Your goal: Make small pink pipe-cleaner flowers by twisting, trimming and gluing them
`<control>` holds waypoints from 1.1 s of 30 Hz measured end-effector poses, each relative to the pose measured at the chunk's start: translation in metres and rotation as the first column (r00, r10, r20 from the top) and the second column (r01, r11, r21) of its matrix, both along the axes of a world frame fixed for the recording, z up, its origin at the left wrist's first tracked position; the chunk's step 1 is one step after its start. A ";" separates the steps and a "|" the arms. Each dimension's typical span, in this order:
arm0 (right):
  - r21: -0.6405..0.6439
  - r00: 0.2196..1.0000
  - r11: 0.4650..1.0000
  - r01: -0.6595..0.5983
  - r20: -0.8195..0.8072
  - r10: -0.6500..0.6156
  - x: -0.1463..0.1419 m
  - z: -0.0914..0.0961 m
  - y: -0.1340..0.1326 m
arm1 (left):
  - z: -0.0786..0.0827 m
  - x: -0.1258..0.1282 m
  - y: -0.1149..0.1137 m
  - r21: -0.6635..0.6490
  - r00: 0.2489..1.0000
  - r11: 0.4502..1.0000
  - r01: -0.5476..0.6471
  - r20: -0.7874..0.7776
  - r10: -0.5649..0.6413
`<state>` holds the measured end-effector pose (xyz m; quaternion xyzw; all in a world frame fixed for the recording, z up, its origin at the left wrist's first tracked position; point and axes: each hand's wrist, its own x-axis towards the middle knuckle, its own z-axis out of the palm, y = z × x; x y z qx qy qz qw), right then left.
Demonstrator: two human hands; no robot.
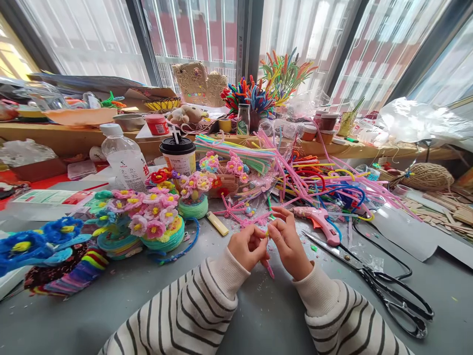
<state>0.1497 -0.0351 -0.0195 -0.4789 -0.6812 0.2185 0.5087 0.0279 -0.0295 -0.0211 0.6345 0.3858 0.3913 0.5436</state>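
Note:
Over the grey table, my left hand is closed in a pinch, and a short pink pipe cleaner sticks out below its fingers. My right hand faces it, thumb and index finger pinched at a small yellow pipe cleaner piece between the two hands. My fingers hide most of both pieces. Right of my hands lie a pink glue gun and large black-handled scissors. A pale yellow lighter is on the left, near pipe cleaner flower pots.
A loose heap of coloured pipe cleaners spreads behind my hands. At the left stand a lidded paper cup and a plastic bottle. The glue gun's black cord loops by the scissors. A wooden ledge runs below the windows.

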 end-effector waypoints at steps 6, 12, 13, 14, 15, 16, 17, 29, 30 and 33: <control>0.012 0.994 0.998 0.065 -0.093 -0.064 0.002 0.000 0.002 | -0.009 0.010 -0.008 -0.152 0.991 0.983 0.103 0.100 -0.089; -0.006 0.997 0.999 0.046 -0.064 -0.046 0.006 0.001 0.004 | -0.002 0.003 -0.003 0.244 0.982 0.965 -0.098 -0.136 0.134; -0.010 0.997 0.999 0.038 -0.062 -0.038 0.006 0.001 0.004 | 0.001 0.001 -0.003 0.347 0.965 0.935 -0.071 -0.215 0.153; -0.009 0.998 0.999 0.033 -0.062 -0.033 0.006 0.001 0.004 | 0.003 0.000 -0.003 0.422 0.942 0.905 -0.051 -0.281 0.184; -0.010 0.998 1.000 0.029 -0.061 -0.030 0.005 0.000 0.004 | 0.004 0.000 -0.004 0.478 0.920 0.878 -0.034 -0.329 0.214; -0.010 0.997 0.999 0.031 -0.064 -0.031 0.004 -0.001 0.003 | 0.005 -0.001 -0.005 0.509 0.903 0.861 -0.014 -0.363 0.230; -0.009 0.997 0.999 0.039 -0.073 -0.040 0.003 -0.001 0.003 | 0.006 0.000 -0.006 0.523 0.893 0.852 -0.002 -0.382 0.237; -0.091 0.965 0.991 0.098 -0.234 -0.117 -0.003 0.000 -0.002 | 0.006 0.005 -0.008 0.244 0.982 0.959 -0.144 -0.084 0.169; -0.083 0.966 0.991 0.103 -0.228 -0.120 -0.001 0.001 -0.002 | 0.006 0.005 -0.007 0.230 0.981 0.960 -0.162 -0.067 0.182; -0.031 0.978 0.989 0.143 -0.147 -0.146 0.006 0.006 -0.001 | 0.005 0.004 -0.006 0.233 0.979 0.958 -0.169 -0.073 0.190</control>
